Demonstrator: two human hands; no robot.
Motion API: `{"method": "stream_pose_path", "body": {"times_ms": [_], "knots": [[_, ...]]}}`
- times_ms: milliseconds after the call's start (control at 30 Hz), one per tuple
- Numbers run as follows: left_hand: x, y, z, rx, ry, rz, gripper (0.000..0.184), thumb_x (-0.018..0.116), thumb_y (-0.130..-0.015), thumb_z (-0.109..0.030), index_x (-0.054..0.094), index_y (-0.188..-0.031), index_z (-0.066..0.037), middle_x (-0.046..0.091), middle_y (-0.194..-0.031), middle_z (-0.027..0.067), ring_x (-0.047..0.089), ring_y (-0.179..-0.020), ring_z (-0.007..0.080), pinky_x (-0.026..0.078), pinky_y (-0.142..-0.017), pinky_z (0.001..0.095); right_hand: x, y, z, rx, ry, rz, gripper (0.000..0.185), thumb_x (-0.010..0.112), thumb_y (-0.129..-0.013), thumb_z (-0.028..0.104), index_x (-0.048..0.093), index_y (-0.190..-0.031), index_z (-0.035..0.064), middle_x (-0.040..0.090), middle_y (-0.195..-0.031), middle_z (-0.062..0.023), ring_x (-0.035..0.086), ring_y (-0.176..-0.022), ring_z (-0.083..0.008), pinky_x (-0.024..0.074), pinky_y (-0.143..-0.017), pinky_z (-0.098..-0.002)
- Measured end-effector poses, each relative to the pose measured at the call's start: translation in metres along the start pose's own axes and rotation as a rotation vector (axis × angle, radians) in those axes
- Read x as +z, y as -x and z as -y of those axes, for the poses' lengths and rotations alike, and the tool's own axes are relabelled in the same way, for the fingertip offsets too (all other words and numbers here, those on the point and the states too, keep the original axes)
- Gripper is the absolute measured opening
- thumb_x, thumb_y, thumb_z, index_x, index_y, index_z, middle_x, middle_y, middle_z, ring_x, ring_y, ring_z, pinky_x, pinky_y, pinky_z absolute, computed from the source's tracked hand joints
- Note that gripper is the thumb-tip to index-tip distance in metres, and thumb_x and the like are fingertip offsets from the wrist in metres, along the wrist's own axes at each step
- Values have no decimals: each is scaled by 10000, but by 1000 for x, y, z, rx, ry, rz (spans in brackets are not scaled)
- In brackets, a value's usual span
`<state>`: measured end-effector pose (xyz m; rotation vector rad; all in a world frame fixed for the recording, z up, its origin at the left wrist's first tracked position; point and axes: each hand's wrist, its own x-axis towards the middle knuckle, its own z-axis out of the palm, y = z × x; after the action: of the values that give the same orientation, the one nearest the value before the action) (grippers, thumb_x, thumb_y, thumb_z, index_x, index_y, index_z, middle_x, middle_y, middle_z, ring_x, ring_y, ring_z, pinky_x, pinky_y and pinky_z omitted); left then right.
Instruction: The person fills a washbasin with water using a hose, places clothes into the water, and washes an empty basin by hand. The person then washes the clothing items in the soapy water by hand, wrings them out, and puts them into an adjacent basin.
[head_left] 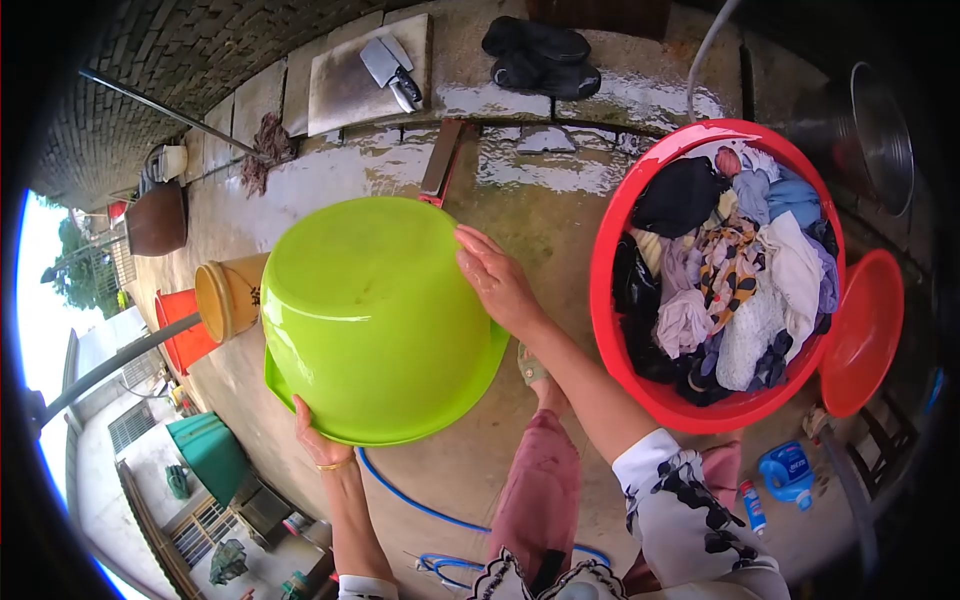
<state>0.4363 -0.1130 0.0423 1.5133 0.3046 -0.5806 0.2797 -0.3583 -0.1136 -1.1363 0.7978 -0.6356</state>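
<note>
Holding a big green basin (375, 300) bottom-up over the wet floor (560, 230), the person in front of me seems to be at the step of tilting and steadying it, with its underside towards us and its mouth turned down and away. The left hand (322, 443) pinches the rim at the near, lower edge, thumb on the outside; the other fingers are hidden, so I can't say how far they wrap round inside. The right hand (495, 278) works differently: it rests high on the wall, near the base, fingers laid out along the plastic rather than curled round anything, steadying more than gripping, I'd judge. What lies inside the basin, if anything, is out of my sight. Beside it, to the right and apart from it, stands a red tub (603, 260) heaped with clothes (735, 300), which neither hand touches. Any next move with the basin would, to my mind, call for keeping that rim pinch firm while the right hand shifts to a surer hold, perhaps on the rim opposite, because smooth, shiny plastic could slide under a flat palm. Turning it over would also want room, clear of the tub.
</note>
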Motion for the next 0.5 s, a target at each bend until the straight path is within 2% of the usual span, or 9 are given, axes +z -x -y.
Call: {"method": "stream_pose_path", "body": {"times_ms": [67,100,167,200,267,400,467,500], "knots": [[-2,6,-4,-25,-23,2,481,464,-917,-352,419,-1272,-31,503,-1233,115,518,-1069,267,430,-912,406,-2,-39,-22,35,-4,183,416,443,-941,278,479,-1220,-30,522,-1231,-137,489,-1159,-248,363,-957,-292],[3,11,-6,-12,-45,2,477,463,-918,-351,421,-1269,-30,506,-1229,115,520,-1067,268,433,-908,404,1,-45,-32,47,7,171,416,443,-941,278,479,-1220,-30,522,-1231,-137,489,-1159,-248,363,-957,-292],[3,15,-1,-30,-67,2,473,461,-919,-350,424,-1266,-30,509,-1225,116,522,-1066,268,436,-905,402,3,-45,-48,261,-209,191,411,460,-933,286,501,-1197,-26,544,-1199,-139,504,-1134,-240,362,-956,-285],[-1,11,-1,-40,-65,23,470,460,-920,-349,426,-1265,-31,514,-1219,116,521,-1069,265,439,-902,399,-3,-37,-43,267,-197,185,411,460,-933,286,501,-1197,-26,544,-1199,-139,504,-1134,-240,362,-956,-285],[-7,6,3,-55,-69,8,465,454,-923,-349,430,-1260,-30,518,-1214,114,524,-1067,259,447,-893,388,-11,-15,-23,129,46,4,401,471,-928,269,505,-1190,-33,551,-1193,-132,516,-1110,-218,371,-943,-269],[-17,8,17,-67,-99,-7,466,448,-926,-354,429,-1258,-28,514,-1214,117,529,-1055,257,449,-887,385,-37,23,-20,114,53,-111,371,466,-929,230,514,-1177,-42,560,-1175,-130,526,-1092,-213,375,-942,-272],[-7,10,25,-52,-165,44,470,443,-927,-360,432,-1250,-19,518,-1204,122,535,-1042,255,454,-876,380,-59,35,-18,251,-461,-108,285,475,-918,172,557,-1101,-31,580,-1119,-122,554,-1023,-216,414,-903,-300],[-4,7,29,-58,-170,45,470,443,-927,-360,432,-1250,-19,518,-1204,122,535,-1042,255,454,-876,380,-73,37,-23,331,-765,-165,193,484,-920,147,593,-997,8,591,-1008,-93,558,-967,-201,434,-859,-304]]}}
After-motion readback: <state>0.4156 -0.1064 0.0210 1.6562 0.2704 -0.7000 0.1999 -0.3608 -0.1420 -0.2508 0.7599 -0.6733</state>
